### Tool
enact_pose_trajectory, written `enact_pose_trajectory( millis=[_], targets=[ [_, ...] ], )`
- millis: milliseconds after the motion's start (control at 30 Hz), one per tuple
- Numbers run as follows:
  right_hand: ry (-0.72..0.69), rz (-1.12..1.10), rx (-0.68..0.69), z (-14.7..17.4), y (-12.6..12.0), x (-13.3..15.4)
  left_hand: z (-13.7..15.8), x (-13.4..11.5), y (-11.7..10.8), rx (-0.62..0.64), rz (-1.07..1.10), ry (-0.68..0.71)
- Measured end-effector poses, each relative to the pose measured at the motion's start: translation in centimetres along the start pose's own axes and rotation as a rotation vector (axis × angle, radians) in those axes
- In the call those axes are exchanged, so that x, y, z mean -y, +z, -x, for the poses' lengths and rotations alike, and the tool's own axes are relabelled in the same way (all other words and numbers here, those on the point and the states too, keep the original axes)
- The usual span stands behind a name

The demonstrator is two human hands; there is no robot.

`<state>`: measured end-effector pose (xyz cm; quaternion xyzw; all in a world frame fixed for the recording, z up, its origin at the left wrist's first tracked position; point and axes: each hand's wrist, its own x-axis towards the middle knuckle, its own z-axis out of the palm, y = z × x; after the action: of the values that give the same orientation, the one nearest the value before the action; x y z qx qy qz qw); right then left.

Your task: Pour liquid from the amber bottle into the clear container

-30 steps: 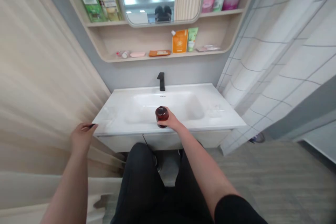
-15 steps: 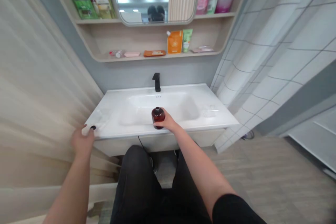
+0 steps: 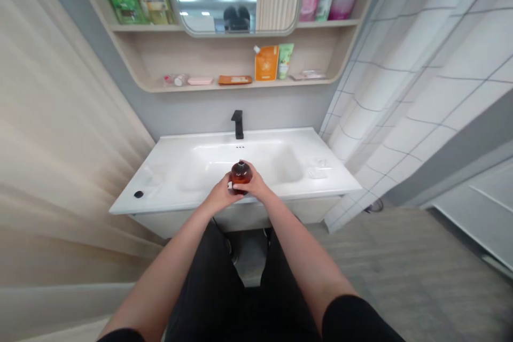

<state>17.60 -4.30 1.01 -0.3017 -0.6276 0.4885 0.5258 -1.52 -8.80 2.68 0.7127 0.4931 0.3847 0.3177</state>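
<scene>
A dark amber bottle (image 3: 241,172) with a narrow neck is held upright above the front rim of the white sink (image 3: 276,171). My right hand (image 3: 255,183) wraps round its right side. From the left, my left hand (image 3: 224,192) closes on the same bottle, and a small pale patch, perhaps a label, shows beside its fingers. No cap can be made out on the bottle's neck. A small round black cap (image 3: 138,194) lies on the left end of the countertop (image 3: 128,203), away from both hands.
Behind the basin stands a black faucet (image 3: 238,124). A clear dish (image 3: 318,171) sits on the right of the counter. Above hangs a shelf (image 3: 192,89) with an orange pouch (image 3: 266,63), a green tube (image 3: 285,61) and several bottles. A beige curtain (image 3: 60,144) borders the left.
My left hand has let go of the black cap at the counter's left end and moved right onto the bottle. My right hand still holds the bottle in nearly the same place.
</scene>
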Motion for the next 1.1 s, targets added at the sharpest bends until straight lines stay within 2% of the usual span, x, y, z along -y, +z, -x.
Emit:
enact_pose_trajectory(
  millis=[133,400,533,667,733,800,933,1000,1100],
  targets=[
    [0.0,0.019,-0.033,-0.1,-0.1,-0.5,-2.2,-0.4,1.3,-0.062,0.045,-0.025],
    [0.067,-0.033,0.034,-0.3,-0.2,-0.8,-3.0,0.1,-0.2,-0.104,0.036,-0.037],
    [0.127,-0.022,-0.102,-0.5,0.3,-0.9,-3.7,0.8,-2.3,-0.238,-0.054,-0.137],
    [0.017,0.171,-0.315,0.5,-0.1,0.1,-4.4,2.5,-5.2,-0.352,-0.16,-0.2],
    [-0.085,0.348,-0.435,1.9,-1.9,1.2,-4.5,3.6,-6.4,-0.382,-0.191,-0.228],
    [-0.145,0.563,-0.58,3.8,-5.0,2.5,-4.4,4.5,-7.3,-0.401,-0.211,-0.253],
    [-0.047,1.024,-0.907,7.4,-13.4,4.3,-4.0,5.8,-7.8,-0.408,-0.222,-0.268],
    [0.033,1.189,-0.957,8.2,-17.1,4.6,-4.0,6.2,-7.7,-0.41,-0.208,-0.27],
    [0.14,1.271,-0.907,8.2,-20.8,4.4,-4.0,6.5,-7.5,-0.395,-0.211,-0.283]
  ],
)
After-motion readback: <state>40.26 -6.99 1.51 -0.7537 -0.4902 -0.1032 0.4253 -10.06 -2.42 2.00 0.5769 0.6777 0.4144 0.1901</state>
